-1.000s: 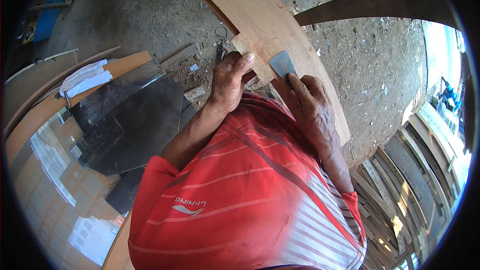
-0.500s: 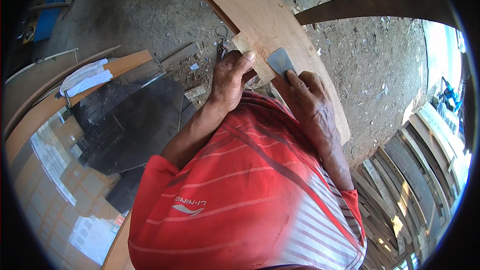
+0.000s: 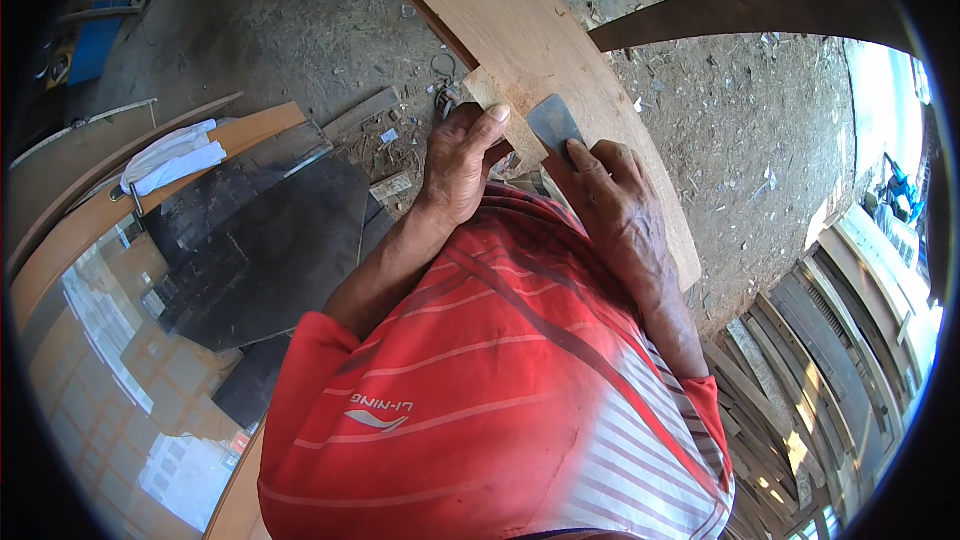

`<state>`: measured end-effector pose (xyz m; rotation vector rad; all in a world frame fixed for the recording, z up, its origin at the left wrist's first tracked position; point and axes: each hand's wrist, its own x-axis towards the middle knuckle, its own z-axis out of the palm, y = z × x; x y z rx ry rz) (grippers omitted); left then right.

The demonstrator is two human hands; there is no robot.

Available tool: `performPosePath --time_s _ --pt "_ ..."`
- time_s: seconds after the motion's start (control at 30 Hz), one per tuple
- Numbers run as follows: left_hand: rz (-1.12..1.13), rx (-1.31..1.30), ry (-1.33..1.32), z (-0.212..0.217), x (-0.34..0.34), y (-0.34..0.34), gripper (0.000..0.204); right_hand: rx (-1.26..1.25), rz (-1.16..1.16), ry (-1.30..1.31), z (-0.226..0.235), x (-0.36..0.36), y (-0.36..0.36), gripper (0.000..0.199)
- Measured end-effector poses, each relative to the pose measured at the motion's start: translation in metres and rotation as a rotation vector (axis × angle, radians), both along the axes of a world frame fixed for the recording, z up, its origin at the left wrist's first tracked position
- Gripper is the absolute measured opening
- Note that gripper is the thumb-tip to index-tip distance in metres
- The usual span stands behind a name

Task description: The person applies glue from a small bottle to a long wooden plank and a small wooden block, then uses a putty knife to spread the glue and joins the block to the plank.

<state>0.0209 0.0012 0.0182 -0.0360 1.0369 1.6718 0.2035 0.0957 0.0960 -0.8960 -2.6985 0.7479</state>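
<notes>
A: What does the right hand point(image 3: 615, 205) grip?

B: A flat grey scraper blade point(image 3: 553, 122), pinched under the fingertips and pressed flat on the long plywood board point(image 3: 520, 30), just above the middle of the frame. Its fingers close on the blade's lower edge.

A: And the left hand point(image 3: 460, 160)?

B: It clamps the board's near end, thumb laid over the corner on top, fingers curled underneath. The two hands are just beside each other, the blade between them.

A: Anything different from a second ago?

B: Very little. The blade sits in nearly the same spot near the board's corner, and the left thumb has kept its hold. I judge it a small, slow stroke on one patch rather than a long pass.

A: What edges matter?

B: The board's left edge runs straight up toward the upper middle of the frame, and the blade lies close to the end edge by the thumb. The right edge curves down toward the lower right.

A: Room to move?

B: Along the board toward the upper frame the surface is bare. Left of it lies a dusty floor point(image 3: 300, 30) with chips and scraps, then dark sheets point(image 3: 270, 240) at centre left with white cloth point(image 3: 175, 155) on them. A dark curved plank point(image 3: 760, 5) crosses the upper right.
</notes>
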Motion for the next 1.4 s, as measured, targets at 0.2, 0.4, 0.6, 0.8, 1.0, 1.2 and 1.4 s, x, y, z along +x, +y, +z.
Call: performPosePath --time_s 0.2,0.4,0.6,0.8,1.0,1.2,1.4 --pt "-0.011 0.002 -0.007 0.003 0.000 0.001 0.015 -0.009 0.010 -0.003 -0.001 -0.005 0.001 0.046" --pt "-0.008 0.012 0.000 0.002 0.000 -0.001 0.017 -0.058 0.017 -0.032 -0.002 -0.006 0.002 0.045" --pt "-0.016 -0.008 0.001 0.011 0.000 0.001 0.019 -0.053 0.019 -0.003 -0.006 -0.009 0.004 0.046" --pt "-0.019 0.004 0.005 0.005 0.000 -0.001 0.024 -0.031 0.025 0.030 -0.006 -0.015 0.007 0.049" --pt "-0.017 -0.005 0.020 0.009 0.000 0.000 0.026 -0.034 0.090 -0.001 -0.005 -0.025 0.015 0.049" --pt "-0.045 0.020 0.036 0.002 -0.001 -0.002 0.030 -0.063 0.064 -0.025 -0.006 -0.014 0.010 0.049" --pt "-0.020 0.026 0.020 0.006 0.000 0.001 0.023 -0.063 0.031 0.003 -0.004 -0.005 0.004 0.045"
